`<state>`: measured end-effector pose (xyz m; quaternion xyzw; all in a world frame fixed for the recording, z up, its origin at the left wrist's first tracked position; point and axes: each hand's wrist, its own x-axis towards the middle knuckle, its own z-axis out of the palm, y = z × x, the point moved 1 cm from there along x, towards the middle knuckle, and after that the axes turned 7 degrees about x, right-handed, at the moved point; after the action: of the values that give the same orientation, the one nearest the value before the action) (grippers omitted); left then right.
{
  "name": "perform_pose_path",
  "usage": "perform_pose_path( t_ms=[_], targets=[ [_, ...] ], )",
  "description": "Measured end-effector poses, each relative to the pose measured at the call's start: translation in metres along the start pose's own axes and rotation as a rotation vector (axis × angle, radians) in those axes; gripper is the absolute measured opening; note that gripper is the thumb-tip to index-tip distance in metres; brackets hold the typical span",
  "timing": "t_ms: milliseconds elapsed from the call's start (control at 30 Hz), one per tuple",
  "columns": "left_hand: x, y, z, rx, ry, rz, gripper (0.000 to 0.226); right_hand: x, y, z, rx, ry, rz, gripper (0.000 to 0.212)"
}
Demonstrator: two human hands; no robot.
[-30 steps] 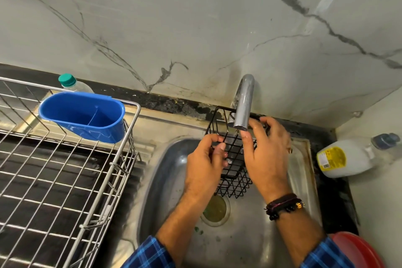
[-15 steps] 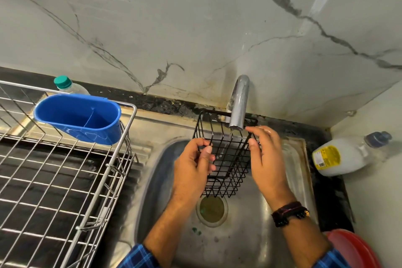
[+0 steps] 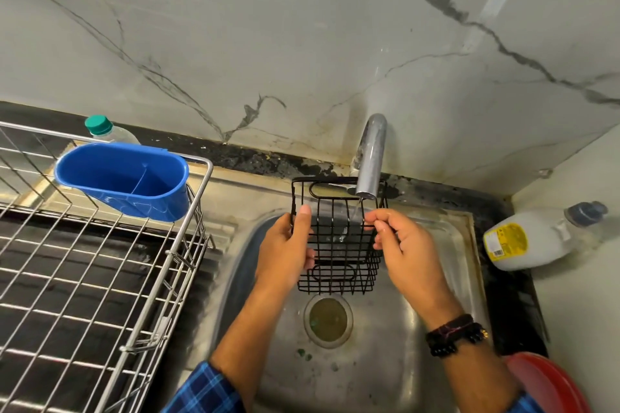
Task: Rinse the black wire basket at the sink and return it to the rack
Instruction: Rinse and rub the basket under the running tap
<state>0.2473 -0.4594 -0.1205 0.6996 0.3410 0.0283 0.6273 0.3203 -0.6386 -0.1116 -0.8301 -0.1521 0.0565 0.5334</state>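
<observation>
A marbled grey wall (image 3: pixel 302 43) is filling the whole upper half of the frame, with dark veins running across it. Below it, the steel sink (image 3: pixel 419 329) is taking up the lower centre, its round drain (image 3: pixel 328 318) sitting just under my hands. The wire dish rack (image 3: pixel 84 278) is spreading across the lower left of the frame, and a blue plastic caddy (image 3: pixel 124 178) is hanging on its far rail, with a green-capped bottle (image 3: pixel 104 129) standing behind it.

At the right edge a white jug (image 3: pixel 526 238) with a yellow label is lying on its side on the dark table (image 3: pixel 503 295), and a red lid or bowl (image 3: pixel 550 386) is showing in the lower right corner.

In the middle of the frame I am holding the black wire basket (image 3: pixel 339 238) over the sink, directly under the chrome tap (image 3: pixel 370 157), well apart from the rack. A thin stream of water is running from the spout through the wires.

My left hand (image 3: pixel 285 251) is grasping the basket's left side, thumb up along the edge wire. My right hand (image 3: pixel 402 245) is pinching the right side, fingers curled around the upper wires. A dark beaded bracelet (image 3: pixel 453 335) is sitting on my right wrist, and blue checked sleeves are showing at the bottom edge.
</observation>
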Motion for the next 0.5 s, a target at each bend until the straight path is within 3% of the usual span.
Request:
perform_pose_path(
  t_ms=[133, 300, 500],
  targets=[
    [0.003, -0.002, 0.002, -0.081, 0.023, -0.007, 0.04, -0.001, 0.002, 0.002, 0.095, -0.002, 0.078, 0.032],
    [0.002, -0.004, 0.002, -0.172, -0.045, -0.023, 0.03, 0.0, -0.002, 0.004, 0.271, 0.119, 0.167, 0.015],
    [0.002, 0.005, 0.001, -0.283, -0.131, 0.02, 0.039, 0.004, -0.008, 0.003, 0.332, 0.145, 0.15, 0.022]
  ],
)
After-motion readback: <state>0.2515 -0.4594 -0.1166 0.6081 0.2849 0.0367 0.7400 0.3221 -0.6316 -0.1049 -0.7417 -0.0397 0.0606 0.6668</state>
